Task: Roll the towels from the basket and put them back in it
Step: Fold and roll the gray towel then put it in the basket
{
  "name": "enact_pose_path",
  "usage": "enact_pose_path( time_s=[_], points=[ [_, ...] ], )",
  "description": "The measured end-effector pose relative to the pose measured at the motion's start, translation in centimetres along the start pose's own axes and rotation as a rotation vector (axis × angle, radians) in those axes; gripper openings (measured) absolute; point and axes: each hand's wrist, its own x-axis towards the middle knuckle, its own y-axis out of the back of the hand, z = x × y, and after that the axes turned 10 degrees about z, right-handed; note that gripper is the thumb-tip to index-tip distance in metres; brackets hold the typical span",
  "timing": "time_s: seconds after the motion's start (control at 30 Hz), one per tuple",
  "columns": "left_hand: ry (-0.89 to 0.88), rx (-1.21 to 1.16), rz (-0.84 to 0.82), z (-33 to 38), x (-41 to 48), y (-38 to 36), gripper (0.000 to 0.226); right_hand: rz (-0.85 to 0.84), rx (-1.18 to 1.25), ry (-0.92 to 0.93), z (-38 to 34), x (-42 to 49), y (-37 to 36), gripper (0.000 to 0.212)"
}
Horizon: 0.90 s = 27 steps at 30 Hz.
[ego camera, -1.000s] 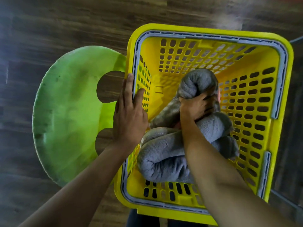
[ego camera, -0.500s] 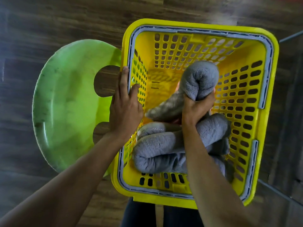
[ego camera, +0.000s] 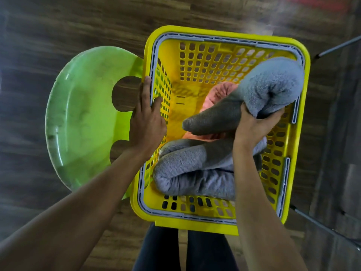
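Hands first: left hand (ego camera: pixel 146 124) lies flat on the left rim of the yellow basket (ego camera: pixel 224 33), fingers straight and pointing far, thumb tip over the perforated inner wall, gripping nothing. Right hand (ego camera: pixel 252 126) is on the right side of the basket, fingers and thumb curled tight round a grey towel (ego camera: pixel 273 85), pinching it at a fold. That towel is bunched and not neatly rolled: its thick end sits far-right and overlaps the basket's right rim in view, while a narrower tail points left toward the basket's middle. Beneath it, on the near side of the basket, lies a grey roll (ego camera: pixel 185 169), running left to right with its rounded end at the near-left corner; the right forearm crosses over its right part. Pink towel (ego camera: pixel 220 94) shows at the bottom of the basket, partly hidden under the grey towel, so its shape is unclear. Grey band (ego camera: pixel 214 39) runs round the inside of the rim. Green seat (ego camera: pixel 84 118) is just left of the basket, the basket's left edge overlapping it; cannot tell whether the basket rests on it. Dark wood floor (ego camera: pixel 58 26) is all around. Legs (ego camera: pixel 162 251) in dark trousers show at the near edge, under the basket. Thin rods (ego camera: pixel 336 47) cross the right edge.
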Motion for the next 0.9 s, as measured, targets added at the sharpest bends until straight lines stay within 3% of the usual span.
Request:
enact_pose_path(
  time_s=[0.13,0.27,0.43,0.57,0.63,0.8,0.9],
  points=[
    [0.012,-0.078,0.039,-0.2,0.3,-0.2,0.044,-0.168,-0.047,0.035,-2.2,0.6,-0.7,0.083],
    [0.04,-0.35,0.107,-0.5,0.3,-0.2,0.047,-0.347,-0.011,0.148,-6.8,0.7,-1.7,0.074],
    [0.171,-0.452,0.166,-0.7,-0.5,0.4,0.046,-0.754,-0.019,0.313,-11.2,-0.6,-0.9,0.074],
    [0.278,-0.476,-0.027,-1.2,-3.3,1.1,0.041,-0.916,-0.067,0.584,-15.4,-1.9,2.7,0.072],
    [0.342,-0.606,-0.14,-1.4,-4.0,2.6,0.038,-1.013,-0.116,0.698,-17.4,-2.1,4.8,0.075],
    [0.427,-0.738,-0.21,-1.7,-3.8,5.7,0.057,-1.329,-0.528,0.871,-15.4,-2.7,7.3,0.081],
    [0.298,-0.607,-0.109,-2.2,-2.7,4.9,0.05,-1.427,-0.918,0.941,-9.3,-4.9,8.3,0.081]
  ],
)
